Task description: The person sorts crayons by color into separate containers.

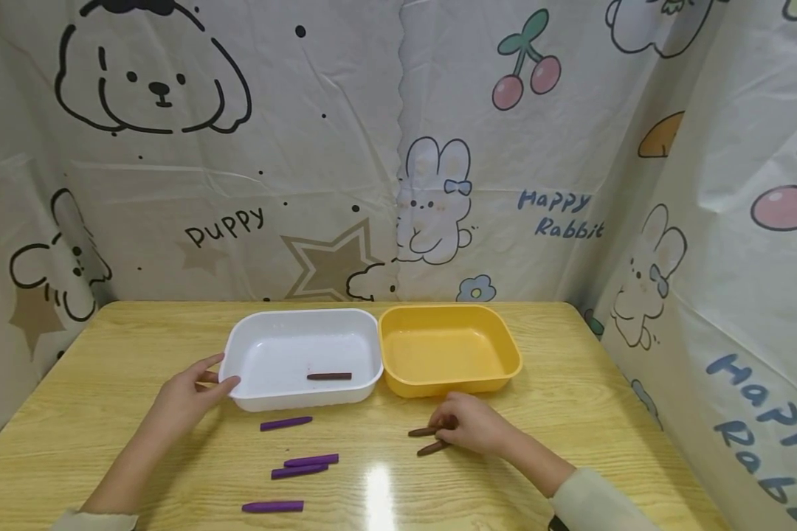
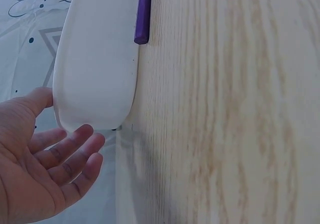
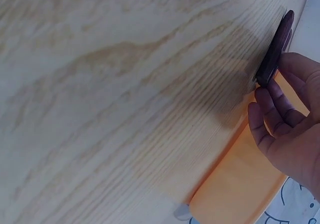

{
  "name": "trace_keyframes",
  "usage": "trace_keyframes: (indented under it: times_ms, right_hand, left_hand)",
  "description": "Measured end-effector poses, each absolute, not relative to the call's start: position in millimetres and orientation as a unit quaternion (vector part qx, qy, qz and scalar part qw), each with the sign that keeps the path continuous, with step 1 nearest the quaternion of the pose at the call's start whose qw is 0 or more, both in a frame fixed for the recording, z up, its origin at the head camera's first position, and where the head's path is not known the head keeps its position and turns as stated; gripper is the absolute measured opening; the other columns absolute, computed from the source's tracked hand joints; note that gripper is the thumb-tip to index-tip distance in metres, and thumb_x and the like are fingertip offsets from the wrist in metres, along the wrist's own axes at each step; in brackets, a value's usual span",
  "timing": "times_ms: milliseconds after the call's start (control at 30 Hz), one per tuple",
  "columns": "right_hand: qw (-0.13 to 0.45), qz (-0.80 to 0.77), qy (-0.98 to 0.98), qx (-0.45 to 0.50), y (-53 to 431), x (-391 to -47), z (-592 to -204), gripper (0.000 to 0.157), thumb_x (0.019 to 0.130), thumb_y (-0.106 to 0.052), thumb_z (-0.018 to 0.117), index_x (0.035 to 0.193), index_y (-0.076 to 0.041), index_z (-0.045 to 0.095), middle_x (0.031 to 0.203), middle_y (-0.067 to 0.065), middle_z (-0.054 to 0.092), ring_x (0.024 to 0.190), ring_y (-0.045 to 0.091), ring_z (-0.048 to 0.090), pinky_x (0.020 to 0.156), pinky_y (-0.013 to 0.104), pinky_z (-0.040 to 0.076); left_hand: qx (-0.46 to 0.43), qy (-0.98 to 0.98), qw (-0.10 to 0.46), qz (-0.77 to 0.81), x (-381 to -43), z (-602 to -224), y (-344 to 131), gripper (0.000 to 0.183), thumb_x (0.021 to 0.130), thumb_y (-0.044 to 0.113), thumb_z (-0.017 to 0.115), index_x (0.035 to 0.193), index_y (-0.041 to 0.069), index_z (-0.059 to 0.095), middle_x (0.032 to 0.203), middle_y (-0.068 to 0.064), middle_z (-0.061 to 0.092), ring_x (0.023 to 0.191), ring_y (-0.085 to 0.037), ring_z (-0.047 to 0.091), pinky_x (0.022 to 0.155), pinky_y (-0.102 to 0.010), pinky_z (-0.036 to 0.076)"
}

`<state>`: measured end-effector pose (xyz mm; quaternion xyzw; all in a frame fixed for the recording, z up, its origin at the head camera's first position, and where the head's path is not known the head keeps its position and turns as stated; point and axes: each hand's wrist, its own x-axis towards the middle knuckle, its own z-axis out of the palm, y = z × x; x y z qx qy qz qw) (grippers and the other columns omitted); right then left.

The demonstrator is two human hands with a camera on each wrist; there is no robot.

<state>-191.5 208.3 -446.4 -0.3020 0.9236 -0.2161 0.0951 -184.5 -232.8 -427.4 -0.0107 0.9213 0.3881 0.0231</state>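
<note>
My left hand (image 1: 189, 391) rests against the left end of a white plastic basin (image 1: 305, 317), its fingers loosely spread; the thumb overlaps the rim. One brown crayon (image 1: 329, 377) lies in that basin. On the table before the yellow basin (image 1: 448, 387), my right hand (image 1: 474, 424) pinches a brown crayon (image 3: 272, 51) between thumb and fingers. A second brown crayon (image 1: 432, 448) lies close beside it, partly hidden by the fingers. Several purple crayons lie in front of the white basin, among them one purple crayon (image 1: 286, 423) near its wall and another (image 1: 272, 507) nearest me.
The two basins stand side by side at the back of the wood-grain table (image 1: 544, 472). Behind and beside it hangs a printed cloth (image 1: 345, 169) with cartoon animals. A pair of purple crayons (image 1: 305, 466) lies together left of the light's reflection.
</note>
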Motion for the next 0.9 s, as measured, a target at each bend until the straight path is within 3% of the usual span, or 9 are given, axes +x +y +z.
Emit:
trace_keyframes:
  times_ms: [600, 900]
  right_hand:
    - [0.076, -0.219, 0.93, -0.286, 204.2, -188.1, -439.2, 0.006, 0.083, -0.019, 0.069, 0.089, -0.018, 0.071, 0.076, -0.011, 0.054, 0.068, 0.002, 0.043, 0.061, 0.018, 0.038]
    - [0.055, -0.213, 0.924, -0.313, 201.6, -189.2, -426.9, 0.008, 0.082, -0.017, 0.07, 0.09, -0.017, 0.072, 0.078, -0.007, 0.056, 0.068, 0.005, 0.046, 0.061, 0.017, 0.039]
  left_hand:
    - [-0.013, 0.923, 0.019, 0.383, -184.1, -425.4, -231.3, 0.072, 0.09, 0.045, 0.058, 0.14, -0.003, 0.036, 0.111, -0.024, 0.062, 0.101, -0.036, 0.06, 0.073, -0.035, 0.053]
    - [-0.021, 0.923, 0.034, 0.383, -185.2, -426.8, -232.5, 0.076, 0.09, 0.048, 0.056, 0.142, -0.001, 0.034, 0.113, -0.023, 0.061, 0.103, -0.036, 0.058, 0.072, -0.034, 0.052]
